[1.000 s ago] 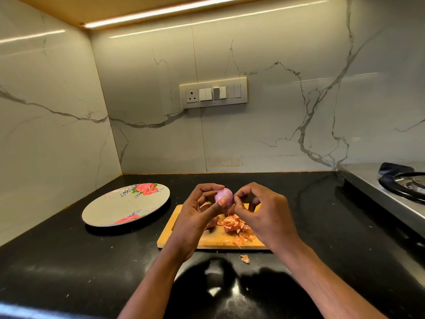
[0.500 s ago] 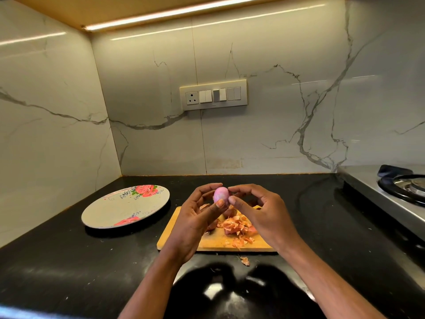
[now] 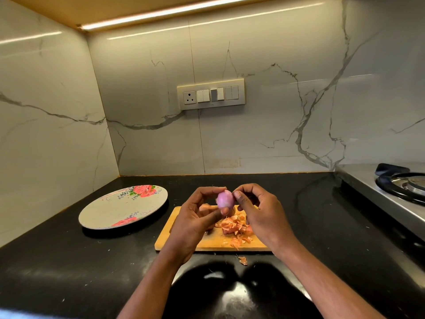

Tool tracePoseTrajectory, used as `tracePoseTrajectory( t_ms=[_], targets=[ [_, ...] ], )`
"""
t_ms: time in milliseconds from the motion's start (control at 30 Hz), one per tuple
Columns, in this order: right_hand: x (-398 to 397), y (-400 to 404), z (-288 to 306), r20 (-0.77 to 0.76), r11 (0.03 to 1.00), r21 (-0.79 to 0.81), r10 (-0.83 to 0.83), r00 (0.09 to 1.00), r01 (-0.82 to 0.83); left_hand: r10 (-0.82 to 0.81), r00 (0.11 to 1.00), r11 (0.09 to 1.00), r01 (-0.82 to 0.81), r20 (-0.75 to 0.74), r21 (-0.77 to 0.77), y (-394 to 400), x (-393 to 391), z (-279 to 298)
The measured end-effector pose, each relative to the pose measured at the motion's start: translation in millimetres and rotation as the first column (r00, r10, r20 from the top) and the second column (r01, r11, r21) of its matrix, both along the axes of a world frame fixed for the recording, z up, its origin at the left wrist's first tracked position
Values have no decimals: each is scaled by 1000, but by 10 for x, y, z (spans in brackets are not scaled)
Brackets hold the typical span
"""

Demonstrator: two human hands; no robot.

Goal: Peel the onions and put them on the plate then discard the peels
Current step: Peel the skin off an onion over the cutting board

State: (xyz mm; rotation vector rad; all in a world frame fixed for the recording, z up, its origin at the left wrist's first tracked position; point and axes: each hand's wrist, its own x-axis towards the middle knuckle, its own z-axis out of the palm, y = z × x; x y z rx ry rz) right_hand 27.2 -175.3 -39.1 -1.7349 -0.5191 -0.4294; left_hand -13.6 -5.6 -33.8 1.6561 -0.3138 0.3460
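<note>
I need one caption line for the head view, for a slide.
Both hands, left hand and right hand, peel an onion above the cutting board.

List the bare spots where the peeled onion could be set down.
The floral plate holds nothing. Black counter lies bare in front of it, and between board and stove. The cutting board is crowded with peels.

Both forearms come up bare from the bottom edge, no sleeves showing. Left hand (image 3: 195, 217) and right hand (image 3: 259, 212) are bare too: no gloves, rings, watch or bands.
</note>
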Motion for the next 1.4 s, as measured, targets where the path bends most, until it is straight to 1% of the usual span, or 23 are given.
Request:
tracePoseTrajectory(
  t_ms=[133, 233, 400, 500, 567, 667, 767, 900, 967, 1067, 1167, 1233, 1400],
  targets=[
    [-26, 13, 25, -135, 984, 146, 124, 983, -104, 1, 1000, 1000, -1, -1, -1, 7, 19, -20],
    [-48, 16, 43, -188, 972, 197, 169, 968, -131, 6, 1000, 1000, -6, 12, -10, -6, 21, -17],
    [-62, 0, 65, -175, 947, 253, 245, 954, -197, 28, 1000, 999, -28, 10, -43, 23, 43, -31],
    [-84, -22, 91, -136, 942, 211, 294, 946, -263, 23, 1000, 998, -24, -7, -63, 47, 53, -39],
    [-87, -25, 93, -113, 951, 174, 277, 954, -255, 24, 999, 997, -25, -24, -69, 54, 53, -35],
    [-74, -35, 82, -93, 961, 187, 222, 971, -202, 1, 999, 996, -5, -41, -84, 51, 53, -32],
    [-44, -30, 62, -77, 977, 149, 163, 984, -150, -33, 998, 993, 26, -52, -114, 37, 45, -21],
    [-21, -6, 30, -89, 985, 125, 127, 988, -116, -71, 996, 991, 64, -52, -118, 28, 30, -12],
    [-13, 1, 26, -120, 982, 151, 135, 984, -117, -62, 997, 994, 57, -54, -90, 29, 30, -7],
    [7, 5, 30, -193, 954, 269, 188, 963, -132, -37, 998, 998, 34, -56, -51, 25, 22, -2],
    [5, -6, 43, -224, 922, 359, 238, 945, -147, -28, 998, 999, 27, -53, -26, 17, 3, 7],
    [-3, -12, 52, -234, 910, 385, 259, 937, -155, -23, 999, 999, 21, -47, -38, 10, -12, 19],
    [13, -25, 54, -246, 914, 377, 252, 936, -147, -37, 999, 996, 35, -28, -82, 12, -27, 33]
  ],
)
